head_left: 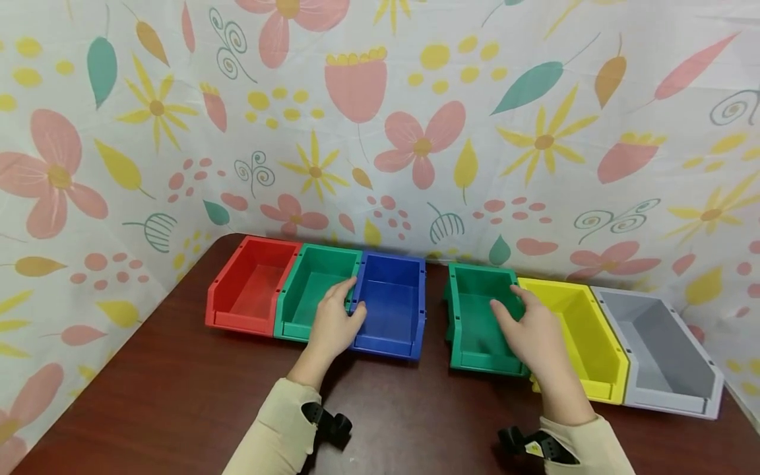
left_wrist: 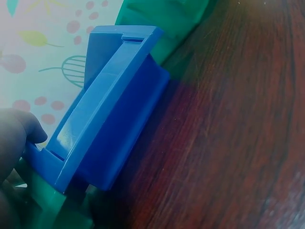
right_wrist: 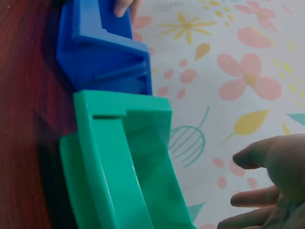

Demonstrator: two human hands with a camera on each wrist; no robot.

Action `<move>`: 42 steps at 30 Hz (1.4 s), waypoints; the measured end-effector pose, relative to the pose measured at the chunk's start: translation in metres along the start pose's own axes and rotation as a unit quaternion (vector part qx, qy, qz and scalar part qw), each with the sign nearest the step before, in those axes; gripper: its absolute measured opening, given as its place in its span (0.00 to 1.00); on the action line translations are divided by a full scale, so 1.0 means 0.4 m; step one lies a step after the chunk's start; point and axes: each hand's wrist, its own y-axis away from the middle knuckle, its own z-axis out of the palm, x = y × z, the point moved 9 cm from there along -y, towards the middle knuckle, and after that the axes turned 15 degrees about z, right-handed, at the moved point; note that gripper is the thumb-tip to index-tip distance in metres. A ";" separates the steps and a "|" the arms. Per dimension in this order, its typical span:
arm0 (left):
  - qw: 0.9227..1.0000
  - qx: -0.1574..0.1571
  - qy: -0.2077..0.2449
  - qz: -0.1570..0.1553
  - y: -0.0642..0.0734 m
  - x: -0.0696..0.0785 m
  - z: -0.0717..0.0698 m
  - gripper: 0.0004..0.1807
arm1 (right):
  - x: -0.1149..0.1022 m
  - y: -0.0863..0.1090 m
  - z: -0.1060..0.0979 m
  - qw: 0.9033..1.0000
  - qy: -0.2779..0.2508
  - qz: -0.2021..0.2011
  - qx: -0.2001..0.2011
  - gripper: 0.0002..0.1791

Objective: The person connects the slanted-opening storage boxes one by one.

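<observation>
My left hand (head_left: 334,323) reaches over the side walls where a green bin (head_left: 317,258) and a blue bin (head_left: 388,340) meet. Its thumb tip is over the blue side and its fingers are over the green side; whether they touch the wall cannot be told. In the left wrist view, the thumb (left_wrist: 33,129) appears beside the blue bin's upper edge. My right hand (head_left: 537,333) hovers over another green bin (head_left: 477,310), thumb and fingers spread apart with nothing between them. The right wrist view shows this hand (right_wrist: 267,186) away from that bin's front.
Left of the first green bin stands a red bin (head_left: 243,320). Beyond the other green bin are a yellow bin (head_left: 602,389) and a grey bin (head_left: 671,399). A gap separates the two rows on the dark wooden table (head_left: 415,422). Flower-patterned cloth (head_left: 404,86) hangs close behind.
</observation>
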 end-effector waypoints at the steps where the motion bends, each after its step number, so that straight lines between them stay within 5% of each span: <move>1: 1.000 0.000 0.001 0.000 0.000 0.000 0.001 0.28 | 0.007 -0.001 -0.010 1.000 -0.018 0.010 0.009 0.37; 5: 1.000 -0.006 0.004 -0.003 -0.001 0.000 0.006 0.28 | 0.046 -0.015 -0.045 0.990 -0.122 0.072 0.021 0.34; 9: 1.000 -0.008 0.008 -0.004 0.000 0.001 0.002 0.28 | 0.084 -0.033 -0.044 0.963 -0.232 0.131 -0.030 0.37; 13: 1.000 -0.005 0.005 -0.004 0.004 -0.001 -0.002 0.28 | 0.086 -0.039 -0.028 0.934 -0.325 0.120 -0.089 0.41; 17: 1.000 -0.005 0.001 -0.009 0.007 -0.005 -0.005 0.28 | 0.066 -0.034 -0.003 0.917 -0.369 0.092 -0.122 0.42; 19: 1.000 -0.006 0.000 -0.013 0.009 -0.008 -0.004 0.28 | 0.059 -0.032 0.009 0.920 -0.364 0.091 -0.114 0.39; 23: 1.000 -0.009 0.000 -0.020 0.008 -0.012 -0.004 0.28 | 0.046 -0.032 0.033 0.945 -0.303 0.088 -0.083 0.37; 28: 1.000 -0.012 0.000 -0.023 0.001 -0.019 -0.006 0.28 | 0.019 -0.034 0.090 0.969 -0.222 0.021 -0.107 0.42; 32: 1.000 -0.007 -0.002 -0.027 0.000 -0.027 -0.011 0.28 | 0.018 -0.039 0.126 0.971 -0.197 -0.004 -0.132 0.43; 42: 1.000 -0.008 -0.007 -0.025 0.002 -0.033 -0.012 0.28 | 0.057 -0.052 0.152 0.957 -0.248 0.064 -0.134 0.36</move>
